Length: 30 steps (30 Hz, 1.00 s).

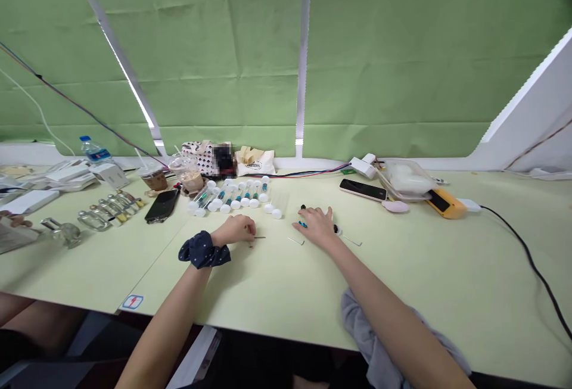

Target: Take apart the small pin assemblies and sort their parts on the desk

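Note:
My left hand [235, 229], with a dark dotted scrunchie [204, 250] at its wrist, is closed in a pinch just above the table. A short thin metal rod [260, 237] sticks out from its fingertips. My right hand [318, 227] lies low over the table with its fingers spread. Around its fingers are a small blue piece [302, 224], a small black piece [303, 207] and a black-and-white piece [336, 230]. Between the hands lies a thin bent metal rod [295, 240]; a similar bent rod [353, 240] is right of my right hand.
Behind my hands lie several clear tubes with white caps [239, 203]. To the left are a black phone [162, 206], glass bottles [93, 220] and drink cups [152, 179]. A white-edged phone [363, 189], plastic container [409, 179] and yellow device [445, 203] sit right.

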### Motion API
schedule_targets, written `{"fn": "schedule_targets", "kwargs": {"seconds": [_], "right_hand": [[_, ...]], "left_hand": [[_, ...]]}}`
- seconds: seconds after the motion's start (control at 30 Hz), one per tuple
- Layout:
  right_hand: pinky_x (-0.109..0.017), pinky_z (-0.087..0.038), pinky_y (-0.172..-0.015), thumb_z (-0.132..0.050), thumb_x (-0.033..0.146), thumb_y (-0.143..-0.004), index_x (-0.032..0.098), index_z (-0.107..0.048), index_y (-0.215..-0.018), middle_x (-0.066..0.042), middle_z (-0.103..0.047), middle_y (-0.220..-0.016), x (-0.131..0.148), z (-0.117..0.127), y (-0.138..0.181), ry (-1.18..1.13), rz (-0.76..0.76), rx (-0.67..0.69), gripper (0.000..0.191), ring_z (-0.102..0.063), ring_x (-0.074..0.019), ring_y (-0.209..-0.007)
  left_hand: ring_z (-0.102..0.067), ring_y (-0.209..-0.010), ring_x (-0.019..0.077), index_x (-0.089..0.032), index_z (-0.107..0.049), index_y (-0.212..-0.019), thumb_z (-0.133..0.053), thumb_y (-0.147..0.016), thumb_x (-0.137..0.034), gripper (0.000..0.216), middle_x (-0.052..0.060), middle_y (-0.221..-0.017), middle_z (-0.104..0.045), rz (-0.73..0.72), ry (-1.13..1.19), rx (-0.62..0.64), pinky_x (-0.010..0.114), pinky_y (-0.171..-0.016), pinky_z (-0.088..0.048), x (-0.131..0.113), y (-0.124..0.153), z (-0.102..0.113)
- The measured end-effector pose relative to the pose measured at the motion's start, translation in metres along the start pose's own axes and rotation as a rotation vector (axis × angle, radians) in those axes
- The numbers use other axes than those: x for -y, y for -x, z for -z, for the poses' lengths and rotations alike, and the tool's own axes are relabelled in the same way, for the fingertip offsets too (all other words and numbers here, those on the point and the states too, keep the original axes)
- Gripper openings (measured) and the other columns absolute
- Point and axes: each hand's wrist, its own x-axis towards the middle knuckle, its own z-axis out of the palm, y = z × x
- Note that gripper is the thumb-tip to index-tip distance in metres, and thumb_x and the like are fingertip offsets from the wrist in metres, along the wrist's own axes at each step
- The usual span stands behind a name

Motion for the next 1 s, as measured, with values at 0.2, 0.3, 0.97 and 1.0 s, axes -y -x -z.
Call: {"fn": "schedule_targets", "kwargs": {"seconds": [0.2,0.3,0.97,1.0], "right_hand": [[-0.054,-0.016,-0.092,-0.048,0.051,-0.081,0.021,-0.060,-0.082,-0.007,-0.059,-0.093,0.001,-0.002,-0.005,-0.007,0.013,-0.026,0.033,-0.047,-0.0251,-0.095],[-0.051,-0.020,-0.088,-0.052,0.051,-0.079,0.021,-0.060,-0.077,-0.005,-0.058,-0.089,-0.001,0.000,-0.007,-0.053,0.044,0.002,0.031,-0.048,-0.0243,-0.093],[-0.031,-0.026,-0.074,-0.070,0.024,-0.065,0.019,-0.067,-0.074,-0.001,-0.063,-0.065,0.024,0.012,-0.008,-0.283,0.173,0.174,0.011,-0.056,-0.0178,-0.072],[-0.031,-0.027,-0.074,-0.070,0.024,-0.064,0.019,-0.068,-0.073,-0.001,-0.062,-0.063,0.025,0.010,-0.008,-0.285,0.156,0.188,0.011,-0.056,-0.0172,-0.069]], "left_hand": [[-0.057,-0.073,0.0173,-0.020,-0.063,-0.073,-0.055,-0.070,-0.031,0.014,0.002,-0.081,-0.065,0.089,-0.021,0.025,0.024,-0.061,-0.038,0.004,-0.003,-0.009],[-0.055,-0.074,0.0180,-0.018,-0.062,-0.074,-0.055,-0.071,-0.035,0.018,0.003,-0.082,-0.064,0.097,0.035,0.026,0.024,-0.062,-0.037,0.005,-0.004,-0.010],[-0.062,-0.071,0.0152,-0.012,-0.065,-0.084,-0.062,-0.071,-0.032,0.024,0.005,-0.072,-0.067,-0.156,0.910,-0.075,0.029,-0.075,-0.047,-0.052,-0.047,-0.005],[-0.062,-0.072,0.0152,-0.012,-0.067,-0.084,-0.063,-0.071,-0.032,0.025,0.005,-0.074,-0.068,-0.149,0.962,-0.069,0.029,-0.076,-0.047,-0.053,-0.047,-0.009]]}}
